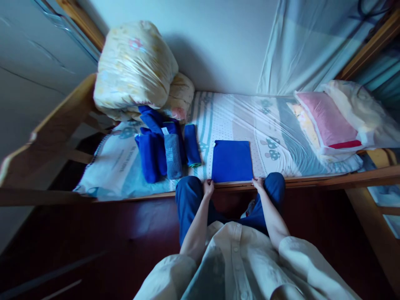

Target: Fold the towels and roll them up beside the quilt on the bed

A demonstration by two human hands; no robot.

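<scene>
A bright blue towel (232,161) lies flat as a near square at the bed's front edge. My left hand (208,187) pinches its near left corner. At the near right corner, the fingers of my right hand (258,183) are closed on the same towel. Left of it, a dark blue rolled towel (192,145) with a green edge rests on the sheet. Beside that roll are a grey-blue rolled towel (173,156) with lettering and several bright blue rolls (150,158), bunched together and partly overlapping.
The bed has a patterned sheet (275,125) and a wooden front rail (312,182). A large yellowish quilt bundle (134,66) stands at the back left. At the right lie a pink pillow (326,116) and a plastic-wrapped bundle (362,108). A pale curtain (293,50) hangs behind.
</scene>
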